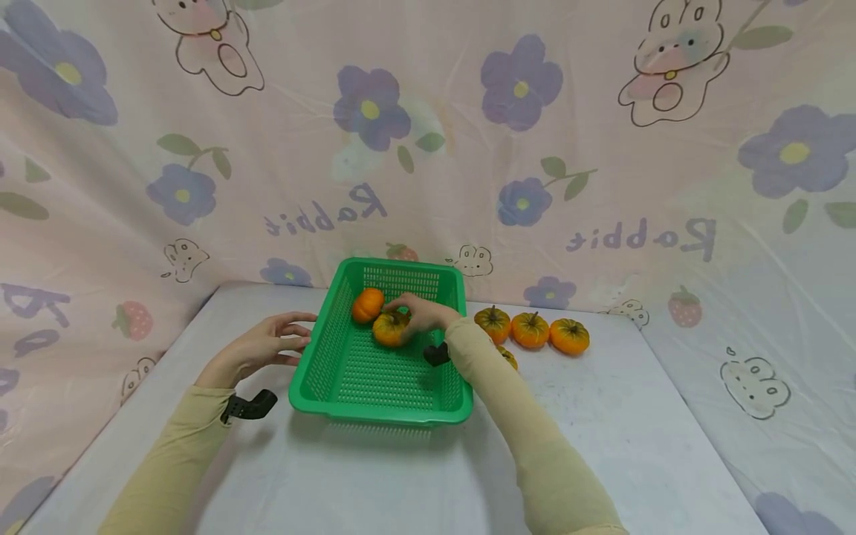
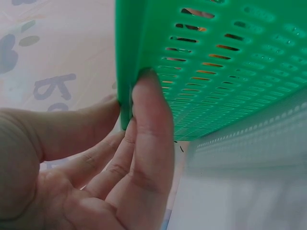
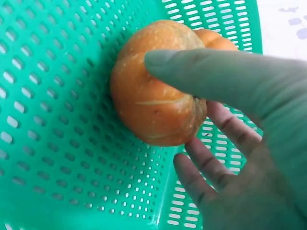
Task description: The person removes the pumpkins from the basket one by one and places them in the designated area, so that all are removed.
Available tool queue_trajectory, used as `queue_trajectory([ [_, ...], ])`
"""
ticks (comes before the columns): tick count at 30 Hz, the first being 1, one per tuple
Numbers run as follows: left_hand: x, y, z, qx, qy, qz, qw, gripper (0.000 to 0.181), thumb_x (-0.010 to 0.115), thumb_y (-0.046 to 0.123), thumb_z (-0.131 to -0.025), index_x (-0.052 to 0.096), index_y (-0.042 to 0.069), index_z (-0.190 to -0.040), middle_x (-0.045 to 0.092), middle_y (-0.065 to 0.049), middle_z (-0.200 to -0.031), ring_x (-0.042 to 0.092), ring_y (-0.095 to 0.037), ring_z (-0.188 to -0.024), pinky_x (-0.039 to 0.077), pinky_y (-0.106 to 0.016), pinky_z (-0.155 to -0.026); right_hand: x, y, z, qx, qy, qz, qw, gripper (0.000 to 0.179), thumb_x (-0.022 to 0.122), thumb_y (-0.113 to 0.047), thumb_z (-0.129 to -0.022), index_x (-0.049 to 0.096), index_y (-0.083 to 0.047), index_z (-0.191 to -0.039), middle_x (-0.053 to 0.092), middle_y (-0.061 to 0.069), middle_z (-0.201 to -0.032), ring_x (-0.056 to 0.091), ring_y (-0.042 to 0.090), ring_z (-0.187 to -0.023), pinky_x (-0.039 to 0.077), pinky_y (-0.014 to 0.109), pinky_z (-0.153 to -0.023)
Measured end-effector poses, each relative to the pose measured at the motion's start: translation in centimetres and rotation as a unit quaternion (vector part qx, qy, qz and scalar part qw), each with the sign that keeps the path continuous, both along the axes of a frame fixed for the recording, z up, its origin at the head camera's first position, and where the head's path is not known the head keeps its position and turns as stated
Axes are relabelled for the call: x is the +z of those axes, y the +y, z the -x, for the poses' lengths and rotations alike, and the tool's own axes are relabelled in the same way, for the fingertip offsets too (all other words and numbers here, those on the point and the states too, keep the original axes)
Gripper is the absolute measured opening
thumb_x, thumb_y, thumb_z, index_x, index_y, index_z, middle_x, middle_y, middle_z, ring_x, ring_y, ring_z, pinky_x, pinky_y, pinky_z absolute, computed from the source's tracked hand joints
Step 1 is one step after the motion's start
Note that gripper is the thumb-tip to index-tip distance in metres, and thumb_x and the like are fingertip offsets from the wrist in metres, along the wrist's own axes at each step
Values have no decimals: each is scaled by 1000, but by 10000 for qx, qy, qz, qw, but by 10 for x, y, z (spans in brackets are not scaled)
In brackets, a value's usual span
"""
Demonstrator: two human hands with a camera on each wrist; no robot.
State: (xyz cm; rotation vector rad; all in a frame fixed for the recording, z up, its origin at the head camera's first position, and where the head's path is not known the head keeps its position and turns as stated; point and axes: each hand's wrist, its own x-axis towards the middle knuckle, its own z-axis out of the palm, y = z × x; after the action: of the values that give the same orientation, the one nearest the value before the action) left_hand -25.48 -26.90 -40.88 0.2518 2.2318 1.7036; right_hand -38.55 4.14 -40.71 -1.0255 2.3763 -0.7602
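Note:
A green plastic basket (image 1: 384, 386) with slotted walls stands on the white table. My left hand (image 1: 270, 342) is at its left side. In the left wrist view, the thumb and fingers (image 2: 152, 110) pinch the basket rim (image 2: 125, 62) from both sides. My right hand (image 1: 421, 316) reaches inside and holds a small orange-green pumpkin (image 1: 388, 331). The right wrist view shows the thumb across this pumpkin (image 3: 153, 105), with other fingers around its far side. Another orange pumpkin (image 1: 368, 305) lies beside it in the basket, partly hidden behind the hand in the right wrist view.
Right of the basket, pumpkins stand in a row: one near the basket (image 1: 493, 324), a middle one (image 1: 530, 330) and an outer one (image 1: 569, 336). Another pumpkin (image 1: 508, 357) is partly covered by the right sleeve. A patterned cloth (image 1: 428, 186) hangs behind the table.

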Motion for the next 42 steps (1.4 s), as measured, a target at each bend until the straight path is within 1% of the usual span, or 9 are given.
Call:
queue_trajectory([
  [5,1,0,0,-71,16,-59,10000,59,58,12,-97,29,3,-147,48,-23,-123,62,-26,-97,55,-41,-82,-1,-1,-3,-72,-55,-203,9998,69,78,-2,-77,50,-11,-139,35,10,-135,36,24,-121,36,38,-103],
  [11,2,1,-1,-65,38,-30,10000,58,57,12,-97,29,3,-147,48,-24,-124,62,-26,-97,55,-41,-82,-1,-2,-6,-55,-54,-378,9993,69,80,-5,-77,50,-15,-138,33,11,-135,36,28,-124,38,41,-102],
  [17,2,0,-2,-49,77,-21,10000,58,57,13,-97,29,2,-147,48,-24,-123,62,-25,-96,56,-41,-81,0,-3,-6,93,60,-509,9986,68,79,-7,-78,49,-17,-139,40,10,-130,40,25,-119,40,39,-99],
  [20,1,0,-3,10,13,-57,10000,58,58,12,-97,30,3,-147,48,-23,-122,63,-25,-96,56,-41,-81,0,-3,-6,167,71,-499,9986,68,79,-8,-78,49,-16,-138,44,9,-128,42,23,-117,41,37,-98],
  [25,0,0,-3,40,-22,-76,10000,58,58,12,-97,30,4,-147,48,-23,-123,63,-26,-96,55,-41,-82,-1,-1,-6,208,61,-524,9984,67,80,-11,-78,49,-16,-138,44,9,-129,42,22,-118,40,36,-99],
  [27,1,0,-3,-10,12,-85,10000,60,58,13,-97,28,3,-148,47,-24,-124,62,-26,-97,55,-41,-82,-1,-1,-6,235,87,-545,9982,67,80,-12,-78,49,-17,-137,44,9,-130,42,21,-118,41,36,-98],
  [34,1,1,-3,-13,-11,-59,10000,59,58,13,-97,30,4,-147,48,-23,-124,63,-26,-97,55,-41,-82,3,4,-6,290,42,-298,9991,68,79,-8,-78,48,-16,-137,44,8,-130,42,20,-119,40,35,-99],
  [39,1,0,-3,-37,10,-50,10000,58,58,13,-97,29,3,-147,48,-24,-124,62,-26,-98,55,-41,-82,12,10,-11,411,253,-125,9988,67,78,-8,-79,47,-16,-139,42,9,-129,41,22,-118,40,37,-99],
  [42,1,0,-2,-17,7,-53,10000,58,58,13,-97,30,4,-147,48,-23,-124,62,-27,-99,55,-42,-82,19,15,-14,429,257,65,9987,67,77,-7,-80,47,-15,-139,40,10,-130,40,23,-118,41,41,-99],
])
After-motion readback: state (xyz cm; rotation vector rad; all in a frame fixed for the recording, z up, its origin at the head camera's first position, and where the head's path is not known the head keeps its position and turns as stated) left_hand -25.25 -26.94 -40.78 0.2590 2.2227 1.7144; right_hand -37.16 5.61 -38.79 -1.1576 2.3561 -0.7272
